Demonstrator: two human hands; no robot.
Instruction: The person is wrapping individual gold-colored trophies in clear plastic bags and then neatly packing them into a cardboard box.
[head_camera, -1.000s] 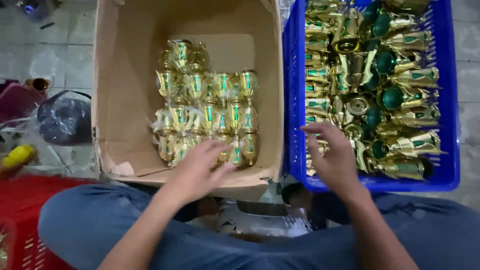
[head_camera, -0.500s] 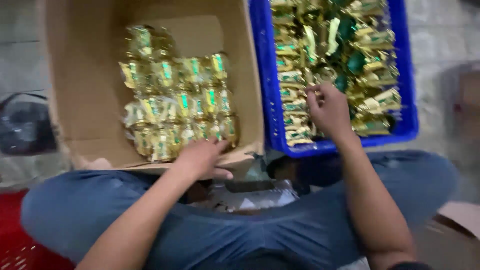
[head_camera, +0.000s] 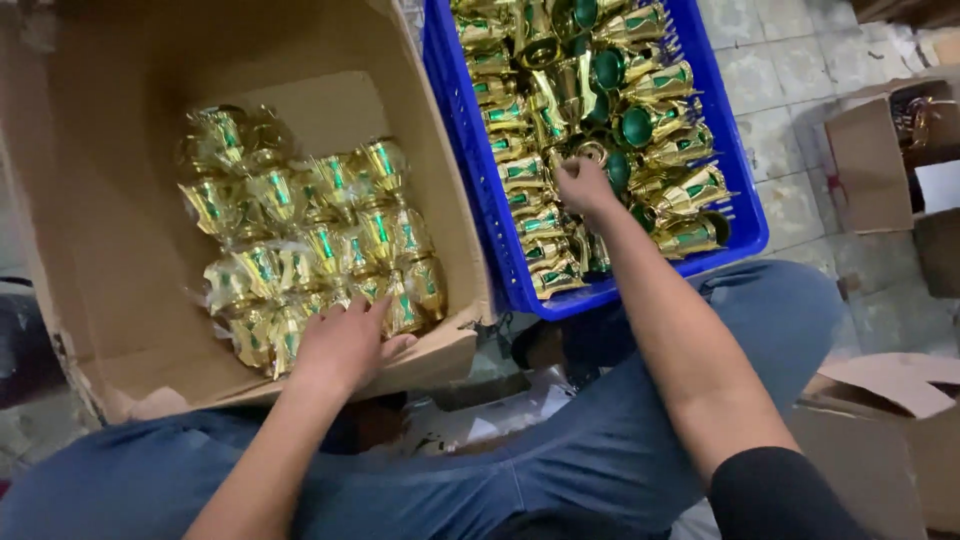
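At the far left I saw the cardboard box (head_camera: 120, 300), open-topped, with wrapped gold and green pots (head_camera: 310, 235) packed in rows across its floor toward the near right corner. My left hand (head_camera: 345, 345) lay flat at the near edge of those rows, fingers spread and loose, resting on the nearest wrapped pots and gripping none of them. Below it my blue-trousered legs (head_camera: 560, 470) filled the bottom of the view.

Just right of the box, touching its side, stood the blue plastic crate (head_camera: 470, 160), heaped with loose gold and green pots (head_camera: 650, 130) lying at all angles. My right hand (head_camera: 583, 187) was down in the middle of that heap, fingers curled onto one gold piece; whether it was truly gripped I could not tell. Farther right, on the tiled floor (head_camera: 790, 110), sat smaller cardboard boxes (head_camera: 870, 170), well apart from the crate.
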